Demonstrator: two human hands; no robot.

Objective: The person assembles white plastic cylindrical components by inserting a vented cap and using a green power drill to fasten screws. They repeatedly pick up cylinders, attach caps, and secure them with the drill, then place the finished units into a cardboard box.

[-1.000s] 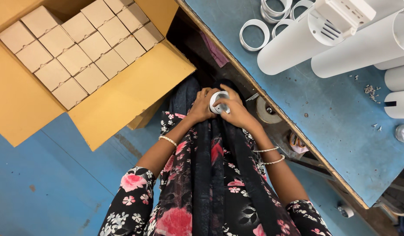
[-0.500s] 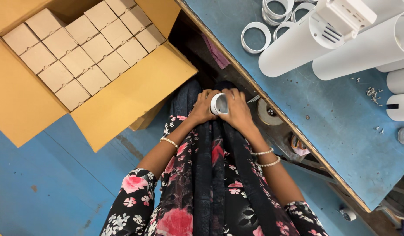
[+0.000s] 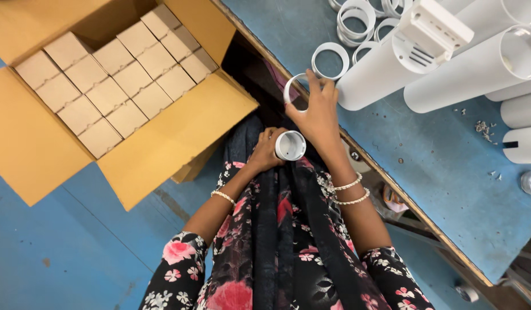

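My left hand [image 3: 266,150] grips a short white cylinder [image 3: 290,145] with its open, silvery end facing up, held over my lap. My right hand [image 3: 317,110] reaches up to the near edge of the blue table [image 3: 438,166] and pinches a white plastic ring [image 3: 294,92] between fingers and thumb. Another white ring [image 3: 330,60] lies flat on the table just beyond my fingertips.
An open cardboard carton [image 3: 105,86] packed with several small brown boxes stands on the blue floor at the left. Long white tubes [image 3: 392,69] lie across the table at the right, with more white rings [image 3: 357,14] stacked behind them. Small debris dots the tabletop.
My right hand has left the white cylinder, moved up to the table edge and taken hold of a white ring. My left hand now holds the cylinder alone.
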